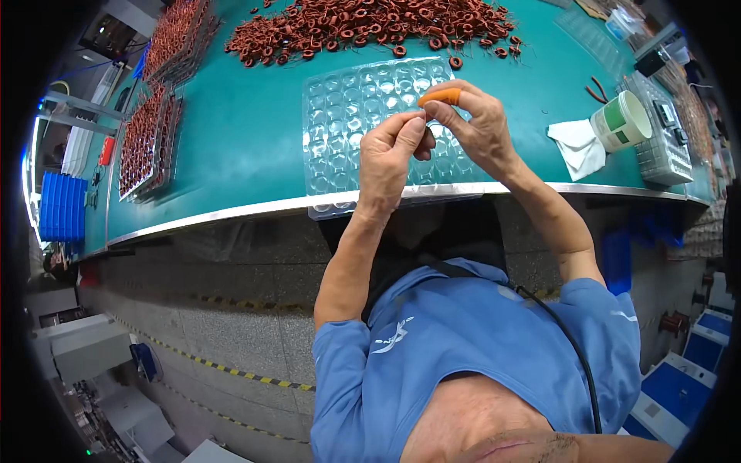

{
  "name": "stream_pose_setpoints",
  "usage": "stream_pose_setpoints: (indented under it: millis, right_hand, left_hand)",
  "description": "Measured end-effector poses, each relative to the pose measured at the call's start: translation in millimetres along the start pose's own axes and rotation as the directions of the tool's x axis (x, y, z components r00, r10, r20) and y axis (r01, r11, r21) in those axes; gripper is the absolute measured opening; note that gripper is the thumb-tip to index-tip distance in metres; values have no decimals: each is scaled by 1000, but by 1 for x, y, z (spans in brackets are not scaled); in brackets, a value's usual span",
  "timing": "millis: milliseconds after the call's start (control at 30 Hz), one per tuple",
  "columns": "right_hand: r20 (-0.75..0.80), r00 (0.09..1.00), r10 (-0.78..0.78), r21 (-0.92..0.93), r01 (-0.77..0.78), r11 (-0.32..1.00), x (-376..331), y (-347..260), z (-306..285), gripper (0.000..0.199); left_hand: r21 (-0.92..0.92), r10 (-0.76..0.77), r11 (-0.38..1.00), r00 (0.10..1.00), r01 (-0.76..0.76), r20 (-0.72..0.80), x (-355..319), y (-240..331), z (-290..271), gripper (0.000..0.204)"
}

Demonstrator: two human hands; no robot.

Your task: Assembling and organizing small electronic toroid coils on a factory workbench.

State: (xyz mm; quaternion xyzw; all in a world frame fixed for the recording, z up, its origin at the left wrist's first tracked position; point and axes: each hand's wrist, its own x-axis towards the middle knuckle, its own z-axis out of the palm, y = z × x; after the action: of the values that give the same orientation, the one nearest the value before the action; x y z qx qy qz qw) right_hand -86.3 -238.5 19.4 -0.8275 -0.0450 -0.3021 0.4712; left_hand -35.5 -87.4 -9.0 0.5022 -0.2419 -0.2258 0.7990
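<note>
Above a clear plastic blister tray (315,163) with rows of round pockets, my two hands meet at the fingertips. My left hand (390,158) is closed in a pinch on a small wire-wound ring coil, mostly hidden by the fingers. A thin reddish wire shows between the fingertips. Wearing an orange finger cot (441,96) on the index finger, my right hand (486,131) pinches at that wire from the right. Beyond the tray lies a large heap of reddish-brown wire-wound ring coils (347,32), several of them loose along its near edge.
Stacked trays full of coils (150,143) stand at the left of the green table (239,131). On the right are a white cloth (577,148), a tilted white-and-green cup (624,122) and stacked clear trays (665,158). Blue bins (63,207) sit at far left.
</note>
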Motion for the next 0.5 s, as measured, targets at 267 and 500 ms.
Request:
stream_pose_setpoints:
  millis: [267,500]
  right_hand:
    - [-93,963,-252,-165,234,958,-2,-1,12,10]
    - [22,938,347,323,-335,885,-15,27,31,17]
  left_hand:
    - [-13,58,998,972,-63,-229,1,-4,-3,28]
    - [18,39,999,975,-36,-219,-4,-15,-10,23]
